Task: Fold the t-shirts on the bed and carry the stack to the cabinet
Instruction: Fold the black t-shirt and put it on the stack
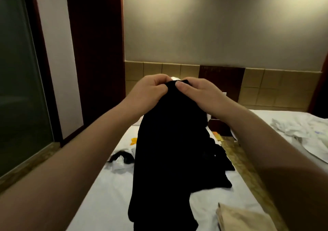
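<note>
1. The left hand (150, 90) pinches the top edge of a black t-shirt (168, 150), with its fingers curled over the cloth
2. The right hand (200, 94) grips the same edge just beside the left hand, thumb pressed flat on the fabric; the two hands are nearly touching
3. The black t-shirt hangs down from both hands, bunched and narrow, and its lower part reaches the white bed (110, 195) beneath them
4. Below and left of the left hand, a small crumpled black-and-white garment (122, 159) lies on the sheet, with a yellow item (133, 140) just beyond it
5. Far below the right hand, a folded beige garment (243, 218) lies on the bed
6. Right of the right hand and well apart from it, crumpled white clothes (305, 129) lie on the sheet
7. A gold patterned strip (236, 152) runs under the right forearm
</note>
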Demonstrator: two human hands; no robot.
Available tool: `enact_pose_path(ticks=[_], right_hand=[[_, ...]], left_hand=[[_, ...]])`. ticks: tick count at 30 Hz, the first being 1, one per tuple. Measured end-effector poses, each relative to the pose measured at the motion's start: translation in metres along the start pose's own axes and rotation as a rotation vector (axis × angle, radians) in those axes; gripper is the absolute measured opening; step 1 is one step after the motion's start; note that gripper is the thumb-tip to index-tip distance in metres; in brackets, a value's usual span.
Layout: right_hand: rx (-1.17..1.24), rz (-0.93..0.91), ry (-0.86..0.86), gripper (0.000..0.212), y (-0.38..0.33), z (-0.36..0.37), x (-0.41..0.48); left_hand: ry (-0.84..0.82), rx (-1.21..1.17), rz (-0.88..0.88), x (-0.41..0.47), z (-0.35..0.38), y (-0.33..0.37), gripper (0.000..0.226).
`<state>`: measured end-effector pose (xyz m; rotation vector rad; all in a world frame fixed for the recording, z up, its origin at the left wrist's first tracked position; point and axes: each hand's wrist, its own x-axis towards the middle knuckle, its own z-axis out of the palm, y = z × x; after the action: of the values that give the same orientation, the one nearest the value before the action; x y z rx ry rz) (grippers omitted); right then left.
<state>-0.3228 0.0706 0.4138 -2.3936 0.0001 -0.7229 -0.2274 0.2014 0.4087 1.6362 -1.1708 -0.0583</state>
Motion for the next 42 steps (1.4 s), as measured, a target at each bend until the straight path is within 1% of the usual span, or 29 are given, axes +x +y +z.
enact_pose_path(ticks=[2, 4, 5, 7, 9, 11, 13, 15, 16, 18, 20, 23, 26, 28, 30, 32, 34, 35, 38, 40, 42], right_hand=[[-0.077, -0.012, 0.067, 0.036, -0.005, -0.009, 0.01], [-0.107, -0.014, 0.14, 0.032, -0.008, -0.017, 0.02], [-0.116, -0.012, 0.151, 0.031, -0.009, -0.022, 0.025], [-0.122, 0.003, 0.119, 0.027, -0.012, -0.03, 0.032], [-0.13, 0.021, 0.076, 0.022, -0.017, -0.037, 0.036], [-0.162, 0.015, 0.089, 0.026, -0.021, -0.045, 0.04], [-0.204, -0.013, 0.192, 0.03, -0.026, -0.054, 0.044], [-0.144, 0.0, 0.311, 0.03, -0.028, -0.064, 0.046], [-0.086, 0.022, 0.339, 0.031, -0.029, -0.067, 0.045], [-0.067, 0.068, 0.323, 0.037, -0.029, -0.071, 0.043], [-0.119, 0.089, 0.292, 0.038, -0.027, -0.072, 0.041], [-0.128, 0.137, 0.293, 0.039, -0.022, -0.076, 0.039], [-0.105, 0.175, 0.295, 0.043, -0.015, -0.08, 0.034], [-0.094, 0.195, 0.292, 0.043, -0.012, -0.082, 0.031], [-0.064, 0.218, 0.29, 0.039, -0.008, -0.084, 0.028], [0.002, 0.238, 0.255, 0.028, -0.001, -0.09, 0.024], [-0.001, 0.267, 0.167, 0.014, 0.006, -0.1, 0.02], [-0.05, 0.291, 0.104, 0.011, 0.009, -0.105, 0.018], [-0.207, 0.409, -0.09, 0.015, 0.022, -0.118, 0.013], [-0.257, 0.504, -0.193, 0.018, 0.03, -0.12, 0.009], [-0.227, 0.561, -0.242, 0.021, 0.034, -0.119, 0.008]], left_hand=[[-0.009, 0.013, 0.024, 0.009, -0.005, 0.006, 0.019], [0.006, 0.037, 0.074, 0.015, -0.008, 0.009, 0.029], [0.012, 0.062, 0.096, 0.017, -0.01, 0.009, 0.032], [0.015, 0.105, 0.11, 0.021, -0.013, 0.01, 0.028], [-0.017, 0.12, 0.096, 0.023, -0.017, 0.008, 0.019], [-0.113, 0.044, 0.073, 0.021, -0.02, 0.004, 0.015], [-0.189, -0.081, 0.056, 0.016, -0.021, -0.006, 0.014], [-0.2, -0.193, 0.047, 0.008, -0.019, -0.016, 0.019], [-0.202, -0.248, 0.036, 0.005, -0.018, -0.02, 0.024], [-0.205, -0.327, 0.006, 0.001, -0.014, -0.026, 0.032], [-0.214, -0.309, -0.027, 0.0, -0.01, -0.031, 0.033], [-0.235, -0.191, -0.084, 0.0, -0.001, -0.041, 0.025], [-0.215, -0.157, -0.133, -0.002, 0.015, -0.053, 0.013], [-0.179, -0.17, -0.156, -0.003, 0.024, -0.063, 0.015], [-0.139, -0.191, -0.173, -0.003, 0.029, -0.072, 0.018], [-0.059, -0.221, -0.178, -0.001, 0.03, -0.076, 0.02], [0.024, -0.241, -0.162, 0.003, 0.025, -0.078, 0.019], [0.052, -0.232, -0.157, 0.005, 0.02, -0.077, 0.016], [0.08, -0.165, -0.169, 0.011, 0.0, -0.075, 0.006], [0.062, -0.024, -0.147, 0.017, -0.011, -0.073, 0.007], [0.051, 0.206, -0.101, 0.022, -0.018, -0.069, 0.02]])
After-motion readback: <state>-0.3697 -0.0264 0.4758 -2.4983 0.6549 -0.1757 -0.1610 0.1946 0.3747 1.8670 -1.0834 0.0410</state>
